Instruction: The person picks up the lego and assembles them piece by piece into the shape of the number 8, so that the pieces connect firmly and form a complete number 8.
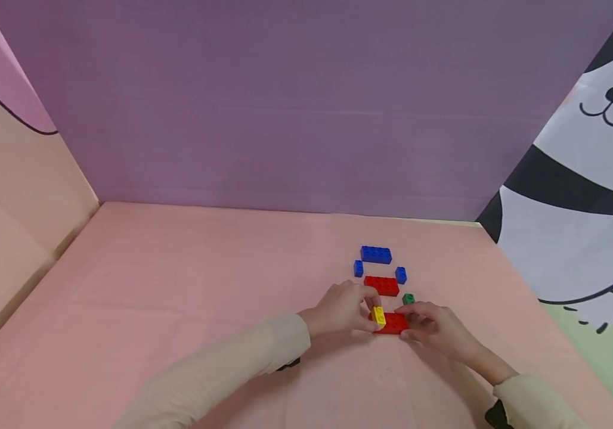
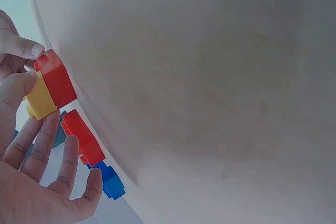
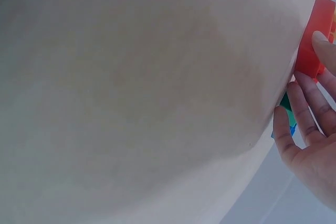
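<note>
Yellow brick pinched by left hand atop red brick.

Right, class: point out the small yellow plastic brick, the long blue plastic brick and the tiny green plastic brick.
small yellow plastic brick (image 1: 378, 315): head view, studded top.
long blue plastic brick (image 1: 375, 254): head view, top middle.
tiny green plastic brick (image 1: 408, 298): head view, top face.

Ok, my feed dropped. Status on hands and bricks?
Left hand pinches yellow brick atop red brick. Right hand grips the red brick. Green brick close behind, not blocking.
</note>
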Motion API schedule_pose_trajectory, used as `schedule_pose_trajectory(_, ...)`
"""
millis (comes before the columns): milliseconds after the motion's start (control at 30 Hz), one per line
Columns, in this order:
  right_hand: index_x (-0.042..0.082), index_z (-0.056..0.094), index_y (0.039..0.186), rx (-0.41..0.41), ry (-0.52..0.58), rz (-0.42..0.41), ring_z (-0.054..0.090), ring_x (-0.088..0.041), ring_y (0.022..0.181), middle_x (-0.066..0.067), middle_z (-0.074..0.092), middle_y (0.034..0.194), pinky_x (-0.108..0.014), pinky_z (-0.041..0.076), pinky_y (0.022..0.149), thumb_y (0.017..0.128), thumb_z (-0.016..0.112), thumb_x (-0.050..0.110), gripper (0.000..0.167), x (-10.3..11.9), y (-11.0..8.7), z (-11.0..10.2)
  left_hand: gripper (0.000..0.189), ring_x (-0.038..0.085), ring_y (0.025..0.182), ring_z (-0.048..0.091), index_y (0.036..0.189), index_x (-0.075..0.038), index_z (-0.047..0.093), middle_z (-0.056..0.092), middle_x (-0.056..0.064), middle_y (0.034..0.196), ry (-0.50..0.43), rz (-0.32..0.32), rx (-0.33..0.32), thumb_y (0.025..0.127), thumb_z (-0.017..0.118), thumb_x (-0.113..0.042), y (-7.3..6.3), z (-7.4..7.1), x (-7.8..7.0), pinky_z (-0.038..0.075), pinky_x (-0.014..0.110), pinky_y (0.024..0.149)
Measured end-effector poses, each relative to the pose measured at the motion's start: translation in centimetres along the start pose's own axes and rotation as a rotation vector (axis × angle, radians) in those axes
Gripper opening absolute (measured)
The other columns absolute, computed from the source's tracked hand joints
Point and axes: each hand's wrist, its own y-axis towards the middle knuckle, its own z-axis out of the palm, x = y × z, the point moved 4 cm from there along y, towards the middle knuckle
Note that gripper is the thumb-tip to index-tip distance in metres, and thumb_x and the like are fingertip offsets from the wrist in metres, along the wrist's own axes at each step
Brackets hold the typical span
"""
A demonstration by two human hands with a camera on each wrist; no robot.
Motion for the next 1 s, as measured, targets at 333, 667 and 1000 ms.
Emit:
schedule_pose_trajectory(333,0.013,0.063,0.111,0.004,-0.006,-0.014,0.061,-0.018,0.087,-0.005,0.064,0.102,-0.028,0.054,0.074,0.075,0.074,0.018,0.038,0.31,0.18,-0.14,0.024,0.003,0.077,0.056,0.089,-0.026,0.063,0.061,-0.014,0.085,0.006,-0.016,-0.014,0.071,0.078,-0.027,0.01,-0.22,-0.02,0.043,0.013,0.060)
schedule_pose_trajectory(667,0.013,0.063,0.111,-0.002,0.008,0.002,0.062,-0.019,0.088,-0.007,0.064,0.103,-0.028,0.054,0.073,0.075,0.074,0.017,0.039,0.18,0.01,-0.06,0.024,0.005,0.083,0.056,0.089,-0.026,0.065,0.062,-0.014,0.085,0.024,0.000,-0.015,0.070,0.079,-0.030,0.04,-0.38,-0.15,0.043,0.013,0.062)
schedule_pose_trajectory(1000,0.012,0.063,0.111,-0.003,0.000,0.003,0.061,-0.016,0.086,-0.007,0.064,0.102,-0.027,0.054,0.073,0.075,0.074,0.016,0.038,0.12,-0.05,0.02,0.027,0.005,0.084,0.055,0.094,-0.026,0.061,0.062,-0.014,0.088,0.069,0.007,0.019,0.072,0.077,-0.030,-0.10,-0.46,-0.39,0.042,0.014,0.066)
